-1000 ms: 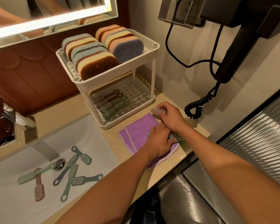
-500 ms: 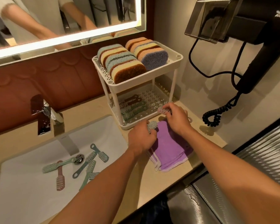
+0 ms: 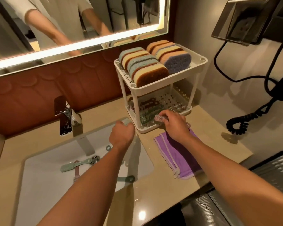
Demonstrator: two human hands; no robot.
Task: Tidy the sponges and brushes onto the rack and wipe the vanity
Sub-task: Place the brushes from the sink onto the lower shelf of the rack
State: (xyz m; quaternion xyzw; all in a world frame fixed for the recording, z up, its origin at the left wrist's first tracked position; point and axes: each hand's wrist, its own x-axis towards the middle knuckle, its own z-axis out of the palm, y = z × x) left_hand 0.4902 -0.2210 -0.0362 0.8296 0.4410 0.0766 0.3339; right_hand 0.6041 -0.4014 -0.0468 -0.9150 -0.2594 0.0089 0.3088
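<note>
Right hand (image 3: 175,125) grasps pink brush (image 3: 160,118) at rack (image 3: 162,128) lower tier — left hand (image 3: 122,134) clenched on green brush (image 3: 127,122).

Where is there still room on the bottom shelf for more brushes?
The bottom shelf is bare on its right and back part, beside the right legs. Its front left is crowded with brushes, where the right hand brings a pink brush. The top shelf is full of sponges.
</note>
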